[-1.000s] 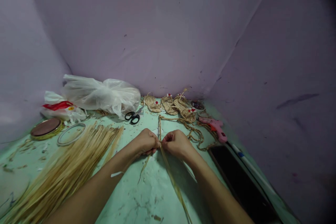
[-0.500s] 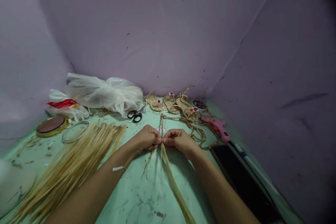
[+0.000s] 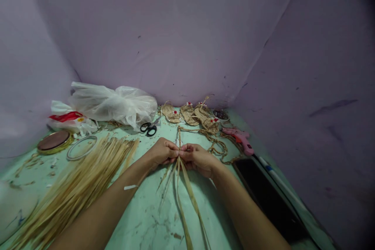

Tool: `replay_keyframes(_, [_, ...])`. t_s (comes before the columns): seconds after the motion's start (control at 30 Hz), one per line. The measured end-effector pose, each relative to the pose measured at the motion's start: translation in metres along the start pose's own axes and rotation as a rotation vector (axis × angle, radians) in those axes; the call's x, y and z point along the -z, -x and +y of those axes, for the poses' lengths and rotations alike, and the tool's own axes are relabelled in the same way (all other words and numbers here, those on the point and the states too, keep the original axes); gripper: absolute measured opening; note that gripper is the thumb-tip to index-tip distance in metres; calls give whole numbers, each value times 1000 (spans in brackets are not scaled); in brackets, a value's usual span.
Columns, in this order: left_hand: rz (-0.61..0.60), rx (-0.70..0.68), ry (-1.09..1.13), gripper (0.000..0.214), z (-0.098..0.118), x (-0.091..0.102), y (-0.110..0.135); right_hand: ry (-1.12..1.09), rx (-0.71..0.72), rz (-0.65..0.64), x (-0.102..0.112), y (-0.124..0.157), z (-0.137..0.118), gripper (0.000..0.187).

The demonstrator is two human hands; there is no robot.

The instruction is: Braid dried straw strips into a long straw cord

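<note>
My left hand [image 3: 162, 152] and my right hand [image 3: 197, 157] meet in the middle of the green table [image 3: 146, 226], both pinched closed on the same few dry straw strands [image 3: 187, 199]. The loose strand ends fan out toward me below the hands. A thin plaited length [image 3: 179, 137] runs away from the pinch toward the back. A large bundle of straw [image 3: 79, 183] lies to the left of my left forearm.
At the back lie a clear plastic bag [image 3: 114, 103], black scissors [image 3: 148, 128], small woven straw sandals [image 3: 193, 114] and braided cord [image 3: 216, 146]. A pink glue gun [image 3: 241, 138], a dark phone [image 3: 263, 193] and a pen [image 3: 278, 181] sit right. Round lids [image 3: 54, 141] rest left.
Both hands have shifted slightly away from me while staying pinched together. The strands below them now spread into several separate ends instead of one flat strip.
</note>
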State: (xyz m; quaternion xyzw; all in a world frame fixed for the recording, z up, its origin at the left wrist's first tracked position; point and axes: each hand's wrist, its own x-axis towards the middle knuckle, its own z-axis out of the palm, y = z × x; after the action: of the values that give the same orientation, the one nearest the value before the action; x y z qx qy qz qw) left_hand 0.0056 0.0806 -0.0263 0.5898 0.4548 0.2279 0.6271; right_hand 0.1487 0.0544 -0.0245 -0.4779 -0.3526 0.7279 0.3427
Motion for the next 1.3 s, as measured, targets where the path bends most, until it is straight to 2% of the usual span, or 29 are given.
replay_keyframes(0.13, [-2, 2, -8, 18, 0, 0, 0, -5, 2, -120, 0, -1, 1, 22])
replay_keyframes(0.2, [-2, 2, -10, 18, -1, 0, 0, 10, -8, -118, 0, -2, 1, 15])
replay_keyframes(0.27, [-12, -6, -12, 19, -1, 1, 0, 40, -16, -73, 0, -4, 1, 12])
replay_keyframes(0.47, [-28, -34, -60, 23, -4, 2, -2, 131, 1, 46, 0, -5, -1, 18])
replay_keyframes(0.57, [18, -33, -187, 21, -3, 0, -1, 158, -11, 92, -2, -5, 0, 15])
replay_keyframes(0.73, [175, -12, -513, 13, 5, -1, 3, 203, 21, 210, -2, -8, 4, 3])
replay_keyframes(0.9, [134, 109, -605, 14, 19, 5, 12, 236, 56, 258, -3, -11, 8, 7])
replay_keyframes(0.97, [155, 156, -617, 14, 24, 0, 16, 189, 67, 249, -5, -11, 10, 8])
replay_keyframes(1.03, [227, 152, -682, 13, 26, -12, 21, 124, 68, 223, -6, -12, 12, 9])
replay_keyframes(1.17, [414, 19, -850, 8, 25, -39, 31, 32, 43, 187, -7, -11, 15, 8])
replay_keyframes(1.23, [362, -21, -841, 6, 27, -43, 34, 5, 24, 170, -6, -10, 14, 8])
replay_keyframes(1.3, [265, 5, -747, 9, 31, -35, 33, -10, 4, 136, -5, -9, 11, 8])
